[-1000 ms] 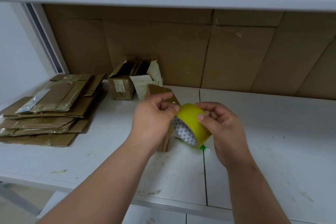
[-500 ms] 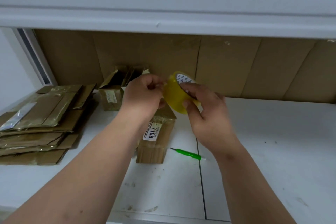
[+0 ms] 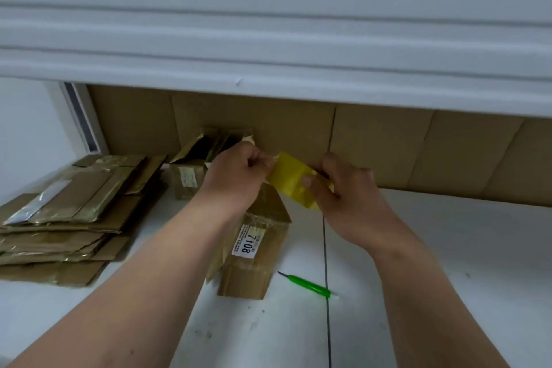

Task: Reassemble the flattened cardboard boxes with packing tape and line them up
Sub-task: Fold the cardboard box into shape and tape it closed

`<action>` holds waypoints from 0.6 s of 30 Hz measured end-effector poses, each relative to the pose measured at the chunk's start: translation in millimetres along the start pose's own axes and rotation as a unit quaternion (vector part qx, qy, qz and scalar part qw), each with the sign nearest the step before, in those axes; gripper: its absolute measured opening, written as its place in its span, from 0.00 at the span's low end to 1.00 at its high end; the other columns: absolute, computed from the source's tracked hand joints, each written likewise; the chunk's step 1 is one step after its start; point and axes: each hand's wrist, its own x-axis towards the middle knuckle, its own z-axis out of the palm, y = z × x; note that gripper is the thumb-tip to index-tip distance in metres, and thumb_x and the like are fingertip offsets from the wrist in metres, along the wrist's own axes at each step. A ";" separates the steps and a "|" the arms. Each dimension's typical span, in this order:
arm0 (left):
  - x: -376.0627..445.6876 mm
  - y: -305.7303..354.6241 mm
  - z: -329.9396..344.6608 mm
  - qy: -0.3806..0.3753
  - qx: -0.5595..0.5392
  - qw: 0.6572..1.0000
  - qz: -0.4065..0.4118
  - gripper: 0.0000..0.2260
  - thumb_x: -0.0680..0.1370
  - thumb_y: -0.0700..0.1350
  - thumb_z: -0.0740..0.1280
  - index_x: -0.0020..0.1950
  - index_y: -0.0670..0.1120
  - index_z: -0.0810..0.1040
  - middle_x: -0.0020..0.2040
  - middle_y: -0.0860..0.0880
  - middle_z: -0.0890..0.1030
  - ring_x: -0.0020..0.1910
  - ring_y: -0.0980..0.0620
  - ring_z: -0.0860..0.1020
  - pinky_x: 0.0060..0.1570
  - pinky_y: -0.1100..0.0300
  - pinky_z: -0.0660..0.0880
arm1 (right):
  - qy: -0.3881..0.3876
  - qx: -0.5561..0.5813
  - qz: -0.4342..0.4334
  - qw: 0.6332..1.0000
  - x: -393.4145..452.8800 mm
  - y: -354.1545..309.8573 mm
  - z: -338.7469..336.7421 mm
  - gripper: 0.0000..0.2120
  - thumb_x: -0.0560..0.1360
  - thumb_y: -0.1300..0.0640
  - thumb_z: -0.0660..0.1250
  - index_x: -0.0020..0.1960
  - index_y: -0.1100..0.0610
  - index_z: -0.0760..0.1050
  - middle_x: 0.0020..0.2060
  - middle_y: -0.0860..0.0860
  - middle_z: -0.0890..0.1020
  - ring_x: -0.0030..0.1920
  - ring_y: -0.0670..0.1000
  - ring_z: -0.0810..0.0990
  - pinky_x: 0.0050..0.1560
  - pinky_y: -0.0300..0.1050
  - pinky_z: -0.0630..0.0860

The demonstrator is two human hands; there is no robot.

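A yellow roll of packing tape [image 3: 294,181] is held up above the white shelf. My right hand [image 3: 343,197] grips the roll, thumb on its outer face. My left hand [image 3: 239,176] pinches the tape's free end at the roll's left edge. Below both hands lies a small cardboard box [image 3: 254,251] with a white label reading 7108; its far end is hidden by my hands. A stack of flattened cardboard boxes [image 3: 65,218] lies at the left. Open boxes [image 3: 191,167] stand at the back against the cardboard wall.
A green-handled cutter [image 3: 307,283] lies on the white shelf [image 3: 433,263] just right of the labelled box. A white shelf edge [image 3: 268,39] overhangs close above. Brown cardboard sheets [image 3: 388,146] line the back wall.
The tape roll and both hands rose from low over the shelf to in front of the back wall. The view tilted up, and the labelled box and cutter came into sight.
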 end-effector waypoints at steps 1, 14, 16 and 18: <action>-0.1 1.5 1.4 0.008 0.001 1.000 -0.005 0.10 0.71 0.56 0.65 0.43 0.51 0.79 0.46 0.46 0.82 0.50 0.43 0.81 0.55 0.38 0.77 | -0.023 0.007 -0.004 1.000 2.6 3.1 -4.6 0.04 0.81 0.49 0.62 0.47 0.45 0.71 0.36 0.41 0.75 0.38 0.44 0.74 0.47 0.43 0.68; -5.6 8.6 28.5 0.070 -0.056 0.992 -0.088 0.05 0.81 0.41 0.66 0.45 0.44 0.79 0.43 0.47 0.83 0.44 0.53 0.83 0.50 0.52 0.81 | -0.154 0.215 0.052 0.963 11.6 57.6 -32.6 0.29 0.71 0.31 0.66 0.44 0.60 0.77 0.33 0.52 0.77 0.34 0.45 0.74 0.39 0.41 0.69; -6.2 7.4 27.5 0.081 -0.054 0.990 -0.101 0.05 0.81 0.41 0.65 0.46 0.44 0.78 0.43 0.46 0.83 0.43 0.53 0.83 0.46 0.54 0.81 | -0.182 0.274 0.058 0.943 7.0 71.8 -36.2 0.20 0.69 0.35 0.68 0.44 0.52 0.82 0.35 0.52 0.81 0.37 0.50 0.77 0.43 0.44 0.72; -4.2 5.0 15.6 0.114 -0.064 0.984 -0.120 0.06 0.82 0.40 0.63 0.47 0.43 0.78 0.44 0.45 0.81 0.41 0.52 0.82 0.43 0.54 0.81 | -0.185 0.342 0.067 0.919 0.1 84.6 -38.1 0.13 0.67 0.38 0.71 0.39 0.48 0.83 0.32 0.46 0.78 0.35 0.45 0.75 0.40 0.37 0.71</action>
